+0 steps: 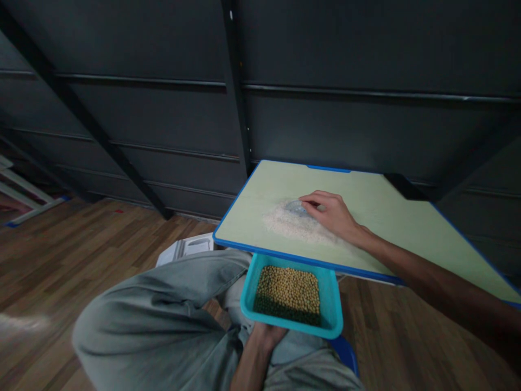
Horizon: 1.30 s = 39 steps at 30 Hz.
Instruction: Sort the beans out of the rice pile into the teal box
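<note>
My right hand (330, 213) is over the table, thumb and fingers pinched on the rim of a small clear round dish (296, 207), its exact kind hard to make out. The dish lies in a loose spread of pale grains (299, 225), which look like rice. Below the table's near edge, my left hand (269, 333) supports a teal plastic basket (331, 304) from underneath; its fingers are mostly hidden. Round yellow-tan beans (290, 293), like soybeans, cover the basket's bottom.
The light green tabletop (366, 190) has a blue rim. A dark flat object (405, 187), perhaps a phone, lies at its far right. A dark panelled wall (171, 108) rises behind. My bent leg (163, 320) is at the left, above the wooden floor (106, 239).
</note>
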Available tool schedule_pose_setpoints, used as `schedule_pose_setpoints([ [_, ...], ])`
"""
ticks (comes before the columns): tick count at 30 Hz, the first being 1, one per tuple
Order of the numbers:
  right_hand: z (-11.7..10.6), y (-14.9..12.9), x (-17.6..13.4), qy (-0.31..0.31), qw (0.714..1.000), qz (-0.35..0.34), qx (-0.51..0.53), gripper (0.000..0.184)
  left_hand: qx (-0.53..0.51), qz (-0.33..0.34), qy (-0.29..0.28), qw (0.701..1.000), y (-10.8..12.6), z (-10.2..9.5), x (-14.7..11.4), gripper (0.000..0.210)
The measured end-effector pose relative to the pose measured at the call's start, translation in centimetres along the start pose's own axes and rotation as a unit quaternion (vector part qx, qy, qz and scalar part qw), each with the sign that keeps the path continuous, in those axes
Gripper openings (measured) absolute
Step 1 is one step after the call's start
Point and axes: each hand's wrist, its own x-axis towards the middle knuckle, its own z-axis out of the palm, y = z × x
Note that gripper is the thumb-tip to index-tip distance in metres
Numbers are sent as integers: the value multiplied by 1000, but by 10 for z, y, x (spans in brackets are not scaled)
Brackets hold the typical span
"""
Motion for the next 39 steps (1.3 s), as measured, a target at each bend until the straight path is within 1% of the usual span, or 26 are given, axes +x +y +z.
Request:
schedule_pose_setpoints([
  [4,-4,13,4,21,999,23,-16,21,3,1,29,1000,1,4,-2,37],
  [7,-9,20,7,36,999,24,-29,22,3,-1,49,999,1,9,-3,37],
  [9,-13,24,8,46,998,24,-41,23,4,-5,52,999,1,11,-3,37],
  [12,-18,29,9,53,996,27,-66,24,8,-7,26,1000,1,9,-3,38],
  [15,-18,29,9,38,996,30,-78,24,15,-3,-7,1000,1,6,-2,37],
  [17,-15,26,7,29,997,26,-68,23,18,-3,-11,1000,1,4,-2,36],
  [22,-10,14,6,11,1000,17,-6,20,11,-9,8,1000,2,3,-1,35],
  [25,-13,14,10,7,998,37,49,18,14,-12,11,1000,2,1,-1,35],
  [27,-20,19,14,2,994,58,91,18,18,-9,12,1000,2,0,0,35],
  [29,-31,25,17,-24,986,80,143,21,20,-5,18,1000,3,1,0,35],
  [31,-43,31,16,-69,974,109,185,27,17,-7,17,1000,3,4,-1,34],
  [34,-60,34,6,-156,955,145,207,37,7,-10,-20,1000,4,9,-1,33],
  [36,-68,34,-2,-204,945,152,204,37,5,-10,-50,999,4,10,-1,35],
  [37,-71,34,-6,-219,943,152,199,35,4,-8,-63,998,4,9,-1,36],
  [39,-73,33,-12,-228,943,148,191,32,1,-7,-84,996,5,4,0,38],
])
